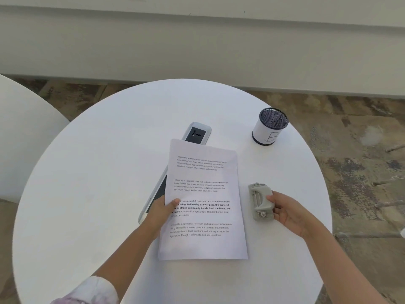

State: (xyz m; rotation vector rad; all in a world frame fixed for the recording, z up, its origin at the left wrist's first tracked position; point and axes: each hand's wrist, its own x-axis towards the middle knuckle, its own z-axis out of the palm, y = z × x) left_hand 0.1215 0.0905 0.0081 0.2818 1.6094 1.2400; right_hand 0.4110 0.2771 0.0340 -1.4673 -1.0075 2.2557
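Observation:
A printed sheet of paper (203,244) lies near the middle of the round white table (87,172). My left hand (158,212) pinches the sheet's left edge, thumb on top and fingers underneath. A grey hole punch (259,201) sits on the table just right of the sheet. My right hand (285,210) grips its right side, thumb on top of it. The sheet partly covers a long grey power strip (197,133) that runs diagonally under it.
A mesh pen cup (269,128) wrapped in white paper marked "B" stands at the back right of the table. A second white table (22,132) shows at the left edge. Patterned floor and a pale wall lie beyond.

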